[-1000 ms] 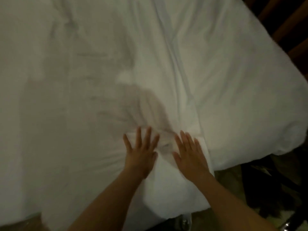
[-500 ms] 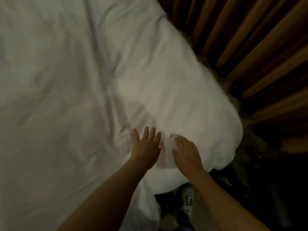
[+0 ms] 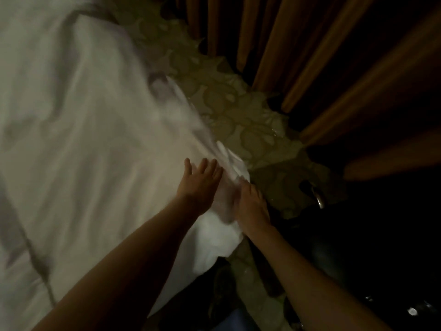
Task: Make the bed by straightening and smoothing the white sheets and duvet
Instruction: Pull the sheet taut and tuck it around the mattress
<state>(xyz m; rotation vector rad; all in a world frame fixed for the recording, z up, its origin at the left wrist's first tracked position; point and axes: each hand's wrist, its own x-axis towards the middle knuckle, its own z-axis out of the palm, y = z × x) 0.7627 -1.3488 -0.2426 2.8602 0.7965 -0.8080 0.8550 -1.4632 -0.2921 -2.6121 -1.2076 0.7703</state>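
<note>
Hands lie side by side on the duvet's [image 3: 83,144] corner: the left hand [image 3: 199,185] is flat with straight, spread fingers pressing the cloth, while the right hand [image 3: 250,204] rests on the bunched edge, its fingertips blurred, so its hold cannot be told. The white duvet spreads from there toward 9 and 11 o'clock; patterned carpet [image 3: 238,115] runs along its edge at 1 o'clock, with brown curtains [image 3: 310,68] beyond.

The left hand [image 3: 199,186] is laid flat, fingers straight, on the white duvet [image 3: 83,139] near its corner. Just beside it, the right hand [image 3: 251,206] is pressed on the duvet's edge; patterned carpet [image 3: 238,120] and orange curtains [image 3: 298,56] are seen beyond.
</note>
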